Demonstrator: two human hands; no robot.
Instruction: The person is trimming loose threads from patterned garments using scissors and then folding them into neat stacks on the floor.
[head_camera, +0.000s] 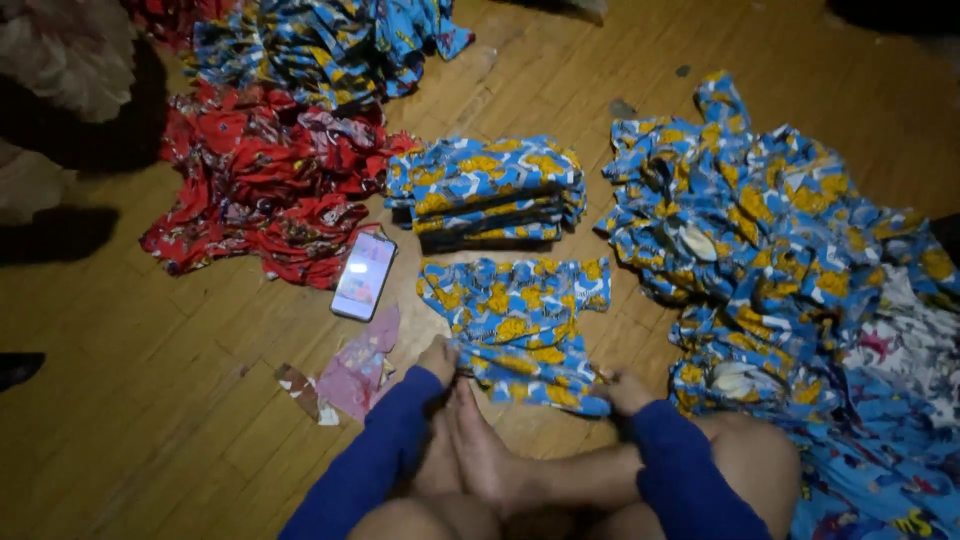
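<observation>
Shirt (515, 320) lies flat, collar end away, hem held by both hands.

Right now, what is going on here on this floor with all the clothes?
A person sits on a wooden floor, both hands on the near edge of a small blue-and-yellow shirt spread flat: left hand at one corner, right hand at the other. Beyond it is a folded stack of the same print, a loose pile to the right, red garments and a phone to the left.
</observation>
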